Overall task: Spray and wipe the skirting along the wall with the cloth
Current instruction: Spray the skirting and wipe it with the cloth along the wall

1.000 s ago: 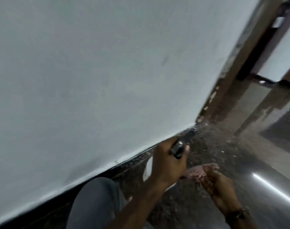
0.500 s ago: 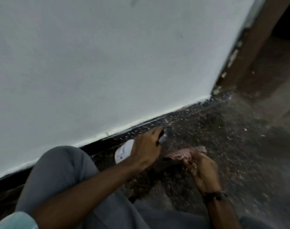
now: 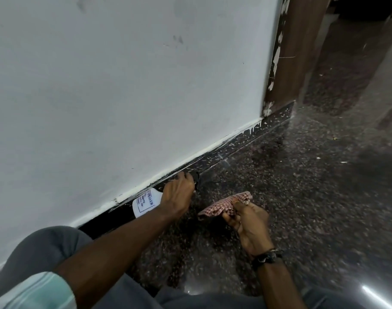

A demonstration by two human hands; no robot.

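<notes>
A black skirting [image 3: 230,146] flecked with white paint runs along the foot of the white wall [image 3: 123,85]. My left hand [image 3: 178,194] grips a white spray bottle [image 3: 146,202] with a black trigger head, nozzle held close against the skirting. My right hand [image 3: 248,221] holds a red-and-white checked cloth [image 3: 226,204] bunched just above the speckled floor, a short way right of the bottle and off the wall.
A brown wooden door frame [image 3: 295,52] with chipped paint ends the wall at the right, with dark floor [image 3: 324,175] beyond it. My bent knee in grey trousers [image 3: 48,253] lies close to the skirting at lower left.
The view has tilted down and closer to the skirting. My left hand has lowered the bottle to the skirting; the right hand keeps the cloth near the floor.
</notes>
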